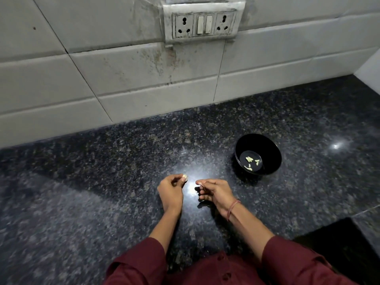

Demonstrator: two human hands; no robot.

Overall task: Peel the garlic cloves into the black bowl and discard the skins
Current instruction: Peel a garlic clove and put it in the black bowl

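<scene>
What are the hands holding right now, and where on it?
Left hand pinches a garlic clove by its near end; right hand pinches a skin scrap.

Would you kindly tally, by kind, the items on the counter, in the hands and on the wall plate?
Black bowl: 1
Peeled cloves in the bowl: about 4; they are small and hard to separate
Garlic clove pinched by the left hand: 1
Skin scrap pinched by the right hand: 1
Wall sockets: 2
Switches: 2
Total: about 11
</scene>
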